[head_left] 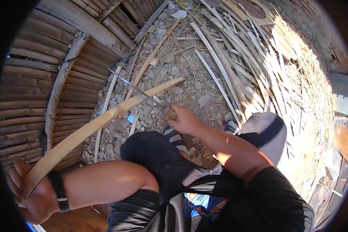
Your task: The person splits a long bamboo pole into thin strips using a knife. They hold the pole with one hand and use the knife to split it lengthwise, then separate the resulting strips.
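At the lower left, my left hand (29,191) is closed around one end of a long pale bamboo strip (100,121). The strip runs up and to the right, away from me, and its far end tapers over the rubble. My right hand (185,119), near the middle, grips the brown handle of a long thin knife (137,89). Its dark blade points up and left, crossing the strip near the strip's far part. Whether the blade touches the strip I cannot tell.
A bamboo slat wall (27,92) with an upright pole (62,81) stands at the left. Stones and straw cover the ground (170,65). Many split bamboo strips (243,58) lie in a heap at the right. My knees (143,149) are bent below my hands.
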Demonstrator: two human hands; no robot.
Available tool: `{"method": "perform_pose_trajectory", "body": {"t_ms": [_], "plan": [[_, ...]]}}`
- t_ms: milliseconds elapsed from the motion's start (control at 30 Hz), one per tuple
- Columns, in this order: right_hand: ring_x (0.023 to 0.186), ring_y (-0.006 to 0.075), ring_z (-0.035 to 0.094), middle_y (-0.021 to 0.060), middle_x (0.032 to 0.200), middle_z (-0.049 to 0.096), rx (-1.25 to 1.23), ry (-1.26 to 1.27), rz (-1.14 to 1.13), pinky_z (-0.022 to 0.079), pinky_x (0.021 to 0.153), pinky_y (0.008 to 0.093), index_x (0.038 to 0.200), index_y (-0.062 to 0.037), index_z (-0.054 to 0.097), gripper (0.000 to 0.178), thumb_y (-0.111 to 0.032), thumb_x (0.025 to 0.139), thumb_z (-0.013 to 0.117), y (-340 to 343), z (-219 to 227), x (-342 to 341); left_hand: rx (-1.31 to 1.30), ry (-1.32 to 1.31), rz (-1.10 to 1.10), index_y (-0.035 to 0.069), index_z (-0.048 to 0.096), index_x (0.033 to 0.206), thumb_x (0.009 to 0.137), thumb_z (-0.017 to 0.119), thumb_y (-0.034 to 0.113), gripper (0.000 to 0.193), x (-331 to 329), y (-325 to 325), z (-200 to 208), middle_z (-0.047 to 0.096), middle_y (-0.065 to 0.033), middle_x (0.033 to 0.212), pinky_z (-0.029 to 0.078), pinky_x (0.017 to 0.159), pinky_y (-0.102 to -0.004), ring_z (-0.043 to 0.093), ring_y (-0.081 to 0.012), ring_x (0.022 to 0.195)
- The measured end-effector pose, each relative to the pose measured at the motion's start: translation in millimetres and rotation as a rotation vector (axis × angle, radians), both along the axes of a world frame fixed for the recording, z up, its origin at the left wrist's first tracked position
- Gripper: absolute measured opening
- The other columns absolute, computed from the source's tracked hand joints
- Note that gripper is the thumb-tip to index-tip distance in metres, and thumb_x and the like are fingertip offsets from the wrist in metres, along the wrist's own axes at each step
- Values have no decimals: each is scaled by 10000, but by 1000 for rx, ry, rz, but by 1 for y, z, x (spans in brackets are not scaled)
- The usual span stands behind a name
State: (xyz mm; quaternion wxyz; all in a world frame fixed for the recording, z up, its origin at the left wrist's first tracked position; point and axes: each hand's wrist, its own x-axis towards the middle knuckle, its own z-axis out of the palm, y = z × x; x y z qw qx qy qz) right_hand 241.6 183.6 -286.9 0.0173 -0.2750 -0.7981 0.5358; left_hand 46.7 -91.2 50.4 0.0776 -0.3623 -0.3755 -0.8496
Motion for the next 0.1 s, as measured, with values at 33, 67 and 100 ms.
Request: {"method": "perform_pose_trajectory", "body": {"t_ms": [33,67,100], "plan": [[735,368,678,186,747,663,40,-58,-49,523,696,440,1119,1,570,409,-197,784,697,6,-18,0,8,-8,-50,172,389,578,600,565,143,180,-8,-9,-2,319,3,598,212,645,-334,285,-134,618],[829,354,691,197,845,691,15,-106,-102,537,769,430,1205,-22,551,481,-201,787,706,13,-33,0,14,-17,-101,176,399,589,608,562,141,168,-16,-17,-4,321,2,599,212,649,-333,286,-134,620],[922,339,705,209,943,719,-11,-157,-159,551,842,420,1292,-44,532,558,-205,790,714,20,-50,2,24,-12,-103,176,399,589,608,562,141,168,-18,-16,-4,321,2,599,212,649,-333,286,-134,620]]}}
